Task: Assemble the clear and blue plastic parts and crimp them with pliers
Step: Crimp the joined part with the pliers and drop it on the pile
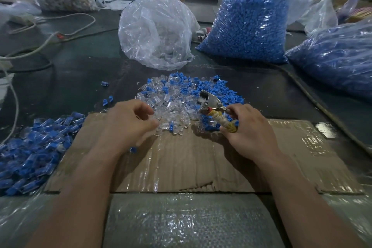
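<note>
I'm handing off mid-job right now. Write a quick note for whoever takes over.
Left hand: fingers curled over the loose pile of clear and blue parts, blurred; cannot tell if it holds one.
Right hand: grips the pliers by the wrapped handle.
Done: a heap of joined pieces lies left of the cardboard.
Left: the loose pile, plus the bag of blue parts behind.
</note>
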Demonstrator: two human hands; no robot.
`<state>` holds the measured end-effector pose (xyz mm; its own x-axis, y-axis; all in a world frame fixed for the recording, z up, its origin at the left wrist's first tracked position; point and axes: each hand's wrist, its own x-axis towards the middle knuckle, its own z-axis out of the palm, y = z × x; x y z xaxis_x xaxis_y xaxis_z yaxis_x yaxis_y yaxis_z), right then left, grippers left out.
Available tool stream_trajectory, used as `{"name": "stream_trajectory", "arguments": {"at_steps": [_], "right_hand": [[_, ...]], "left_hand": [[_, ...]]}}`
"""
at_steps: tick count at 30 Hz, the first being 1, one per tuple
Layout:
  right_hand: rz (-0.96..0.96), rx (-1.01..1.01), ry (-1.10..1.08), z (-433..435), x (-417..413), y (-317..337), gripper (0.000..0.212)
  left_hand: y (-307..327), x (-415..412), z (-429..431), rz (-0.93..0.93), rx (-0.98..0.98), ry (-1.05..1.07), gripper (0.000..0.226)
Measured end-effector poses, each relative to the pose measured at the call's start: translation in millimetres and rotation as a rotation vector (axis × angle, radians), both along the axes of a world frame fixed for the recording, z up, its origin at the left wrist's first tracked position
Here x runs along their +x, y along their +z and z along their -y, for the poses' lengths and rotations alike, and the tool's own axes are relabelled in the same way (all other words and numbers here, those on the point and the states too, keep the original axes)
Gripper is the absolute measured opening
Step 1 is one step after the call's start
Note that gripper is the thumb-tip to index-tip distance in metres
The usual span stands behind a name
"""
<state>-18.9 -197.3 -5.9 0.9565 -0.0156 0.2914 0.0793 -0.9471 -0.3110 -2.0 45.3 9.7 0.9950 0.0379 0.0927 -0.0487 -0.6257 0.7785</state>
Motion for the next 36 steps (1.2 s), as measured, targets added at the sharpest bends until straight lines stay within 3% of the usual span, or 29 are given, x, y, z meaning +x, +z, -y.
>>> {"name": "stream_trajectory", "arguments": {"at_steps": [4, 9, 14, 20, 26, 36], "right_hand": [[-0.010, -0.003, -0.022, 1.0, 1.5, -0.2, 0.053], [-0.060, -0.004, -0.113, 2.3, 1.9, -0.4, 0.058], [-0.042, 0.090, -0.258, 15.1, 3.6, 3.8, 0.061], [-0.150, 0.072, -0.347, 32.0, 6.2, 4.6, 0.069], [-0.123, 0.140, -0.250, 17.0, 9.6, 2.1, 0.075], [-0.160, 0.059, -0.182, 6.4, 18.8, -3.6, 0.079]], "left_hand": [[-10.1, 5.9, 10.7, 0.029, 0.248, -0.068, 0.018], [-12.1, 6.8, 11.5, 0.072, 0.256, -0.032, 0.019], [-9.0, 4.4, 8.5, 0.079, -0.053, 0.059, 0.019], [-3.6, 1.4, 13.0, 0.022, -0.246, 0.039, 0.018], [0.8, -4.0, 17.8, 0.007, -0.458, -0.006, 0.017], [-1.6, -7.7, 29.9, -0.125, -0.654, -0.163, 0.014]]}}
